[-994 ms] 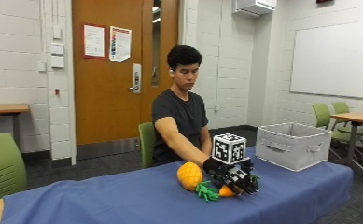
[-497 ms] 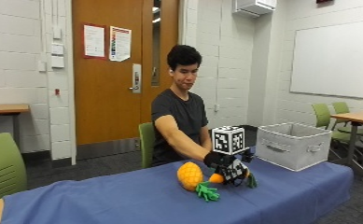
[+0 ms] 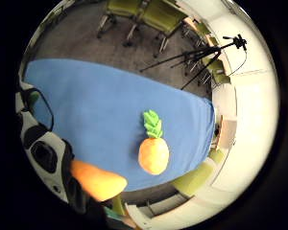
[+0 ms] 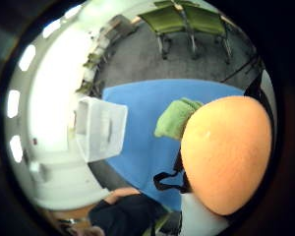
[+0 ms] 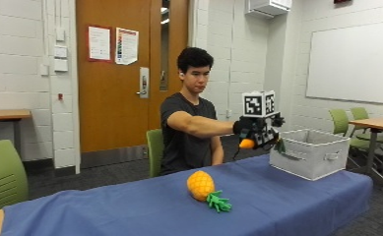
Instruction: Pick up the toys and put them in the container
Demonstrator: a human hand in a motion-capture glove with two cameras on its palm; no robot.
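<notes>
The carrot toy (image 5: 246, 143), smooth orange with a soft green top, sits in the gloved right grip (image 5: 260, 132), fingers curled round it, raised above the desk (image 5: 145, 206) just beside the container (image 5: 309, 152). That grey, box-shaped bin stands at the desk's end; its inside cannot be seen. The pineapple toy (image 5: 201, 185) lies on the blue cloth, well apart.

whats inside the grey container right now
The container shows no toys in the thumb side palm view, though its far corner is hidden. The carrot toy is in the right hand.
</notes>
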